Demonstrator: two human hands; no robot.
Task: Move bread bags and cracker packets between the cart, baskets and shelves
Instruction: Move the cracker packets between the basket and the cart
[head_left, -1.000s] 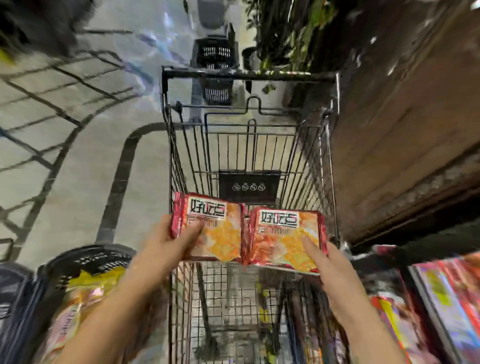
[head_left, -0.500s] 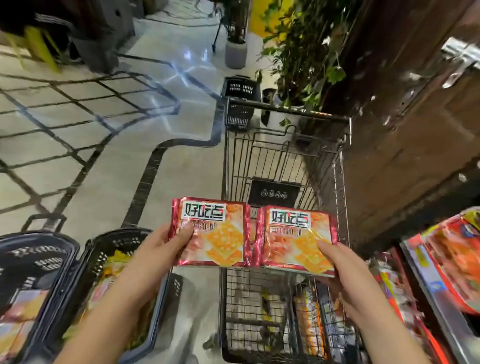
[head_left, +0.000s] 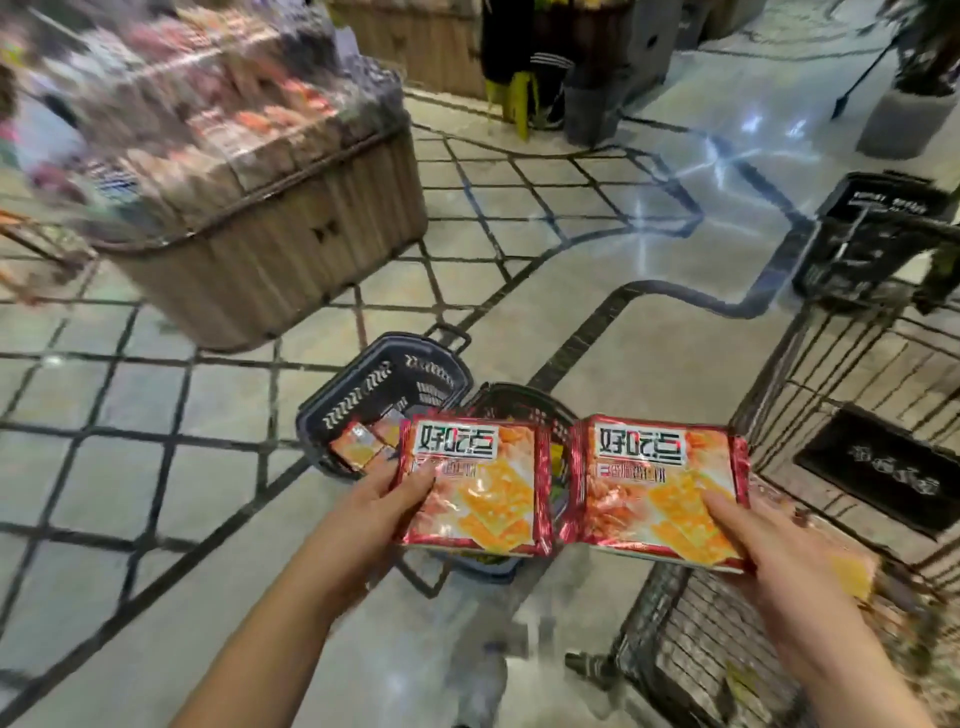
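Two red cracker packets with orange crackers printed on them are held side by side over the floor. My left hand (head_left: 382, 512) pinches the left packet (head_left: 475, 483) at its left edge. My right hand (head_left: 763, 545) grips the right packet (head_left: 660, 488) at its lower right corner. Just beyond the packets stand two dark plastic baskets on the floor: the left basket (head_left: 384, 384) holds a similar packet (head_left: 358, 448), the second basket (head_left: 511, 402) is mostly hidden behind the packets. The wire cart (head_left: 810, 395) is at the right.
A wicker display bin (head_left: 270, 228) piled with wrapped goods stands at the upper left. Another black basket (head_left: 878, 234) sits beyond the cart. A person's legs (head_left: 524, 57) and a plant pot (head_left: 898, 119) are at the far end of the tiled floor.
The view has swung left from the cart toward the floor baskets. Both hands carried the two packets leftward, from above the cart to above the baskets.
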